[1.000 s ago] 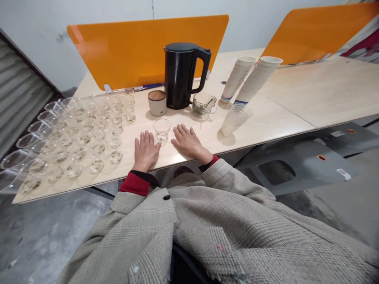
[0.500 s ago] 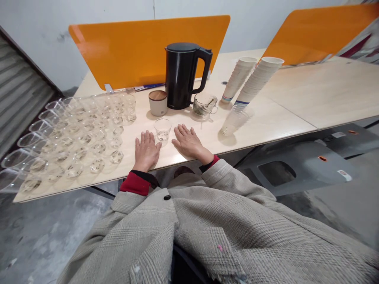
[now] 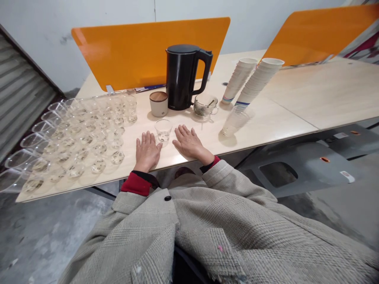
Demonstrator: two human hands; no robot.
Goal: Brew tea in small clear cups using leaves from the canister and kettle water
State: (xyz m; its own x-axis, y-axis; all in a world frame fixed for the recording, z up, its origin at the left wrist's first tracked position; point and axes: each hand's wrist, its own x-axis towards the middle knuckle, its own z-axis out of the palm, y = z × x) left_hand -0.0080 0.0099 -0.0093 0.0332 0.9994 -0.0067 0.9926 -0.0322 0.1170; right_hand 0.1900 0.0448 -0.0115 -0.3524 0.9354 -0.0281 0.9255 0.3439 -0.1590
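Clear cup (image 3: 163, 136), one: upright on the bench (image 3: 310, 90), between left hand (image 3: 148, 152) and right hand (image 3: 189, 142). Both hands palm-down, fingers straight, slightly spread. Black kettle (image 3: 181, 79), one: far side. Filled cups (image 3: 99, 149), rows: left.

Toward the back edge of the surface (image 3: 310, 98), an orange divider (image 3: 127, 51) is propped upright, with slim blue items (image 3: 152, 87) laid at its foot. A second orange divider (image 3: 314, 35) is set farther right. Below the front edge, grey seats (image 3: 310, 161) are partly tucked.
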